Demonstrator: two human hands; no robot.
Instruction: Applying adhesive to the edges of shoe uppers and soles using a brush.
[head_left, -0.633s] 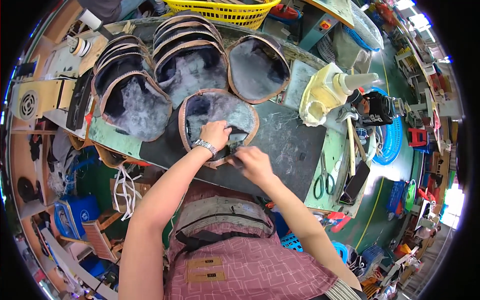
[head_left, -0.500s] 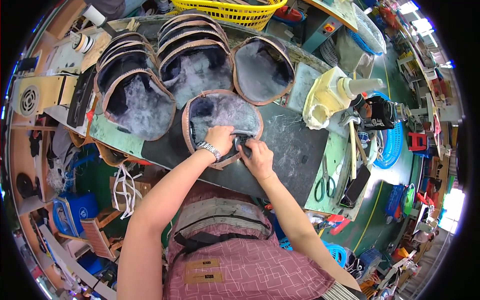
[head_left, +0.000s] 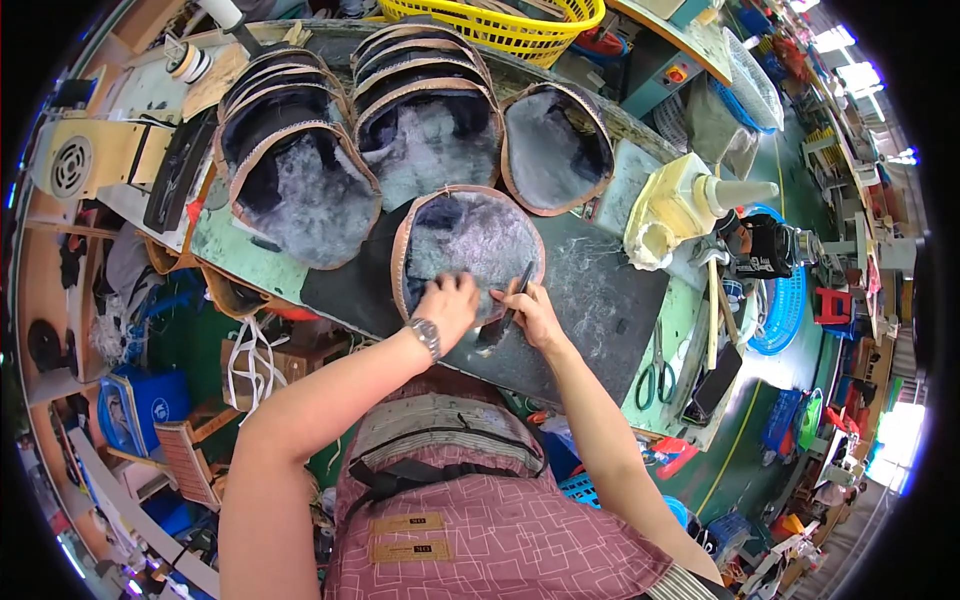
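Note:
A rounded leather piece with grey fur lining [head_left: 480, 240] and a stitched tan rim lies in front of me on a black mat [head_left: 590, 290]. My left hand [head_left: 448, 308], a metal watch on its wrist, rests on the lining near the close edge. Its fingers are bent and a little apart, with nothing seen in them. In my right hand [head_left: 533, 312] is a slim dark tool [head_left: 493, 335], held slanted, its handle end up and its broader end down by the piece's near edge. I cannot make out the tool's kind.
Similar fur-lined pieces [head_left: 312, 200] stand in overlapping stacks behind, with a single one [head_left: 558, 150] beside them. On the right are a yellowish container [head_left: 675, 210], green-handled scissors [head_left: 655, 380] and a dark phone-like slab [head_left: 715, 382]. A yellow basket [head_left: 500, 35] stands at the back.
Both hands were close together at the piece's near edge; now they are farther apart. The slim dark tool shows upright in my right hand. My view has shifted slightly left.

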